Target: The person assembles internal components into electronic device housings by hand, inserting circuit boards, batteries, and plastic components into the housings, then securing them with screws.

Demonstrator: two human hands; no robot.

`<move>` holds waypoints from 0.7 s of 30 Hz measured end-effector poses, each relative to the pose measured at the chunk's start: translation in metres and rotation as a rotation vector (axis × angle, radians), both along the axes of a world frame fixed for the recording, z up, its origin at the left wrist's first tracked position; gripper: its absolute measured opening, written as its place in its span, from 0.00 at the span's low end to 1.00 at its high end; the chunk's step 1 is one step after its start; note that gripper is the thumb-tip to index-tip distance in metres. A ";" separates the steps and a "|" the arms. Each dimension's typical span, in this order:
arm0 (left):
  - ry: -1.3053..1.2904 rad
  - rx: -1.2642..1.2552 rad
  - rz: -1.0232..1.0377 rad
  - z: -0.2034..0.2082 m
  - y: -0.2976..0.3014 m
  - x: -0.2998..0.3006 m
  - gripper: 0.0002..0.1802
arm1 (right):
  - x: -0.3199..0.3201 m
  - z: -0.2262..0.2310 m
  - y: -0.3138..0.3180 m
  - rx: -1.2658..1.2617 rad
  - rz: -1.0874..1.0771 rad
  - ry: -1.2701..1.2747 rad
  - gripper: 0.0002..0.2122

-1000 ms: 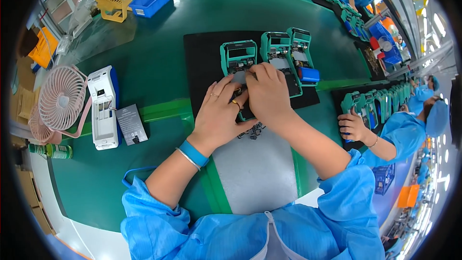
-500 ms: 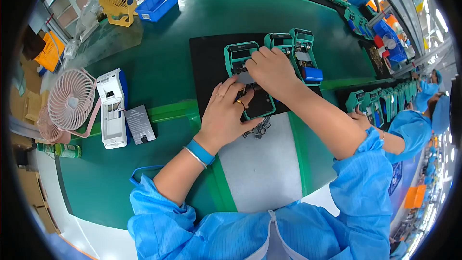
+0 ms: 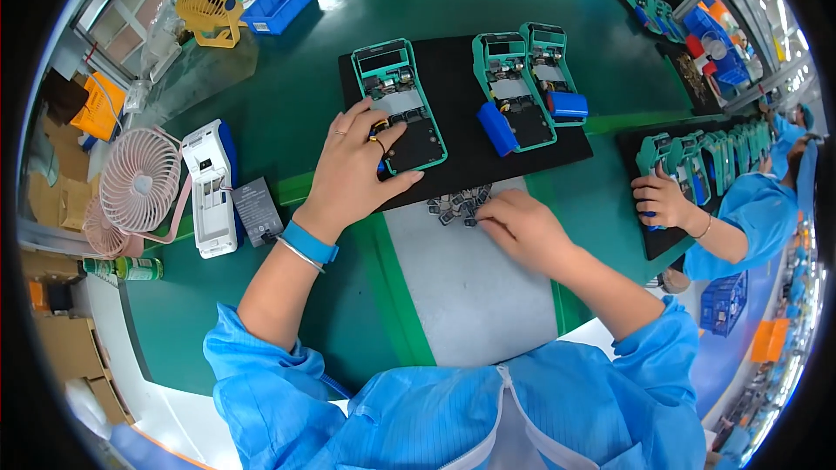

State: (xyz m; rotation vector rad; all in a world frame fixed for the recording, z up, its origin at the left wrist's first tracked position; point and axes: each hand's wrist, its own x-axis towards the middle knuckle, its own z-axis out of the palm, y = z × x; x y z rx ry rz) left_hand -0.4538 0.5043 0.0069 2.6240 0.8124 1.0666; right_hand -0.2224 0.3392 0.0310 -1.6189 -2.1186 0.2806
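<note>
My left hand (image 3: 361,161) lies over the lower left side of an opened green device housing (image 3: 416,113). Its fingers rest on the housing's edge and inner wires, with the thumb at the bottom end. A bit of blue shows under the hand. My right hand (image 3: 527,231) has its fingertips closed together at the right side of a pile of small black parts (image 3: 457,205). What sits between those fingertips is hidden. Two more opened green housings (image 3: 514,100) (image 3: 550,65) stand to the right, with blue batteries (image 3: 497,129) (image 3: 568,105).
A black mat (image 3: 461,152) lies under the housings. To the left are a white device shell (image 3: 209,200), a dark flat battery pack (image 3: 255,211) and a pink fan (image 3: 139,178). A blue bin (image 3: 280,4) stands farther back. At right, a co-worker's hand (image 3: 666,198) touches a row of green housings.
The left housing has moved left with my left hand, apart from the other two. My right hand has left that housing and come down to the black parts.
</note>
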 end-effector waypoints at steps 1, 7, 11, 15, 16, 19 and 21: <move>0.026 0.042 0.014 0.004 -0.001 0.000 0.31 | -0.001 -0.005 0.000 0.031 0.016 -0.052 0.07; 0.004 0.077 -0.049 0.031 -0.007 0.046 0.29 | -0.010 -0.006 0.004 0.048 0.048 -0.159 0.08; 0.029 0.070 -0.155 0.038 -0.019 0.102 0.30 | -0.007 -0.011 0.004 0.095 0.128 -0.236 0.05; 0.020 0.086 -0.137 0.019 -0.021 0.149 0.34 | -0.008 -0.006 -0.009 0.112 0.030 0.022 0.04; 0.032 0.081 -0.113 0.019 -0.020 0.154 0.35 | -0.006 -0.001 -0.015 -0.024 -0.105 0.043 0.04; 0.151 0.103 -0.116 0.022 -0.012 0.153 0.34 | 0.001 0.006 -0.024 -0.196 -0.275 0.035 0.05; 0.202 0.157 -0.135 0.026 -0.009 0.144 0.33 | 0.007 0.006 -0.025 -0.230 -0.311 0.008 0.06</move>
